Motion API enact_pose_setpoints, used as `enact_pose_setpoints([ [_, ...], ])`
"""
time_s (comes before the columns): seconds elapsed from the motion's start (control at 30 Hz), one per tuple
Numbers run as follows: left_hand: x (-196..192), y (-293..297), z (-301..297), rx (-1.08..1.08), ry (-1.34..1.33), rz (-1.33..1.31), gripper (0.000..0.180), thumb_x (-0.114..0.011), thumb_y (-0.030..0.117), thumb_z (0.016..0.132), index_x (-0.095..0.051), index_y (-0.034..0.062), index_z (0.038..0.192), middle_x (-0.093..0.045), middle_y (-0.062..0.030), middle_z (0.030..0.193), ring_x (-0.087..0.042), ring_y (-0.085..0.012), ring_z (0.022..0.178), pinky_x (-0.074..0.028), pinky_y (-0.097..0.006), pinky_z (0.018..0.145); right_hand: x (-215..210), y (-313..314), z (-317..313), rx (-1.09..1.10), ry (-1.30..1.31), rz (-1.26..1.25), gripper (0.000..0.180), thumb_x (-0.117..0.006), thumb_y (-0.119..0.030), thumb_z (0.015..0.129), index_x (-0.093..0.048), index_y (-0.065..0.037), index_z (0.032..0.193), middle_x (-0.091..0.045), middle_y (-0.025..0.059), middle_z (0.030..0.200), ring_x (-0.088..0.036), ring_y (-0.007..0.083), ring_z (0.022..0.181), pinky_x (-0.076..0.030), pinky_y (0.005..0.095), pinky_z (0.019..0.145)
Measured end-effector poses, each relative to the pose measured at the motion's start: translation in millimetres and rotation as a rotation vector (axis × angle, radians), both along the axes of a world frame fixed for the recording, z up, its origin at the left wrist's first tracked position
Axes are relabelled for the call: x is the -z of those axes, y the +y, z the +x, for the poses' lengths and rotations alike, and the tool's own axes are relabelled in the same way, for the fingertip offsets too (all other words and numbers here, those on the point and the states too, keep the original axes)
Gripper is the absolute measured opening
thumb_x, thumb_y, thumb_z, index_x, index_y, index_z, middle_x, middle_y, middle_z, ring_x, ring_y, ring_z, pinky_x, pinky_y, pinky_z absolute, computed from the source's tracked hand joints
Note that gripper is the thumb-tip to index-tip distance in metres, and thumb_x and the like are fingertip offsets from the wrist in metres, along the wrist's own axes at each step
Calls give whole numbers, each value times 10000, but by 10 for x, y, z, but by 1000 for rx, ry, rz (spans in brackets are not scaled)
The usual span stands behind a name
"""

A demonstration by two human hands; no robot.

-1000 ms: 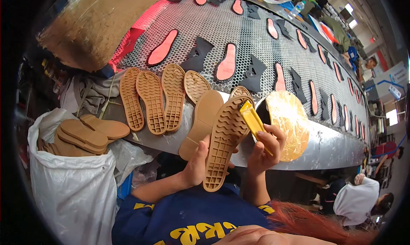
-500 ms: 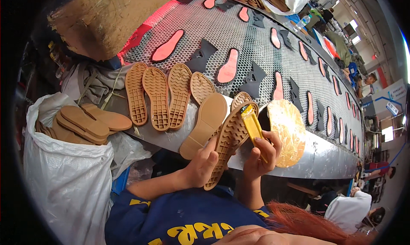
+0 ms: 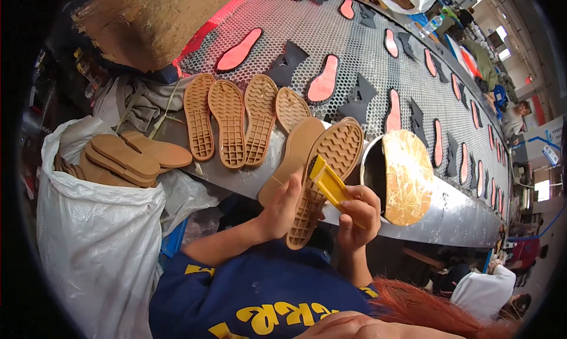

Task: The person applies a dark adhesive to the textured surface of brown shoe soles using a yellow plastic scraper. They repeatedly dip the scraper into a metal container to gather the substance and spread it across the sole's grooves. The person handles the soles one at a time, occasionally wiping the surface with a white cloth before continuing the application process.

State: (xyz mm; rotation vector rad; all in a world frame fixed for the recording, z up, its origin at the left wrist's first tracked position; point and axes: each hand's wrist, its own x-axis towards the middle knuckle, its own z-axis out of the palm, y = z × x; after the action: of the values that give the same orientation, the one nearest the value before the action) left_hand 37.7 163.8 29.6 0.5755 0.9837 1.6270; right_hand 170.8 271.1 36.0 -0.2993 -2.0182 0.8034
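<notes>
My left hand [image 3: 279, 214] grips a tan shoe sole [image 3: 339, 150] by its left side, with the wavy and gridded tread facing up. In my right hand [image 3: 361, 216] is a flat yellow-handled brush [image 3: 332, 186] with a dark tip. That tip meets the held sole's left edge near its middle. Behind the held sole, partly hidden, another sole [image 3: 300, 143] lies smooth side up on the metal edge. To the left several soles [image 3: 227, 123] rest tread up in a row.
A round pot with a shiny yellowish cover [image 3: 407, 176] stands right of my hands. Beyond, a honeycomb-patterned belt [image 3: 331, 29] carries pink insoles [image 3: 323, 79] and black cut pieces [image 3: 358, 98]. At left, a white sack [image 3: 100, 232] holds more soles [image 3: 124, 156]. A worn cardboard box [image 3: 142, 26] sits far left.
The brush has moved from the held sole's upper right edge to its left edge. The held sole has turned to show more tread. The whole view has shifted slightly.
</notes>
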Motion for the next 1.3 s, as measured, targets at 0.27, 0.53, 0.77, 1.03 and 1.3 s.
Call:
enact_pose_setpoints([
  [0.27,23,194,-63,-29,-110,41,840,-93,702,902,-303,48,1387,-583,-164,1172,-642,-208,933,-567,-322,724,-102,-49,141,-145,-15,-77,256,-657,-215,881,-568,11,964,-606,221,1027,-620,296,920,-510,345,807],
  [0.53,-53,288,-102,-69,-259,59,881,-58,707,898,-375,3,1323,-611,-239,1094,-670,-245,727,-575,-332,648,-197,-88,221,-259,-27,-85,266,-672,-200,867,-560,17,973,-599,227,1030,-624,298,920,-514,334,792],
  [0.77,17,320,-181,-37,-358,107,884,-87,716,892,-338,8,1360,-564,-298,1144,-671,-291,764,-604,-368,550,-194,-62,254,-363,-24,-129,268,-678,-198,860,-553,7,977,-590,227,1037,-635,306,908,-530,353,767],
  [1.03,38,298,-225,-1,-501,99,880,-101,727,885,-330,32,1374,-541,-303,1177,-668,-307,792,-608,-387,567,-200,-47,263,-473,16,-257,256,-665,-216,871,-556,-6,968,-593,212,1030,-641,312,903,-538,381,753],
  [1.3,-16,306,-184,23,-484,158,883,-88,715,895,-347,6,1354,-557,-278,1158,-665,-295,831,-593,-389,663,-171,36,253,-396,28,-281,256,-660,-256,879,-581,-20,938,-599,208,1026,-617,272,908,-508,330,789],
])
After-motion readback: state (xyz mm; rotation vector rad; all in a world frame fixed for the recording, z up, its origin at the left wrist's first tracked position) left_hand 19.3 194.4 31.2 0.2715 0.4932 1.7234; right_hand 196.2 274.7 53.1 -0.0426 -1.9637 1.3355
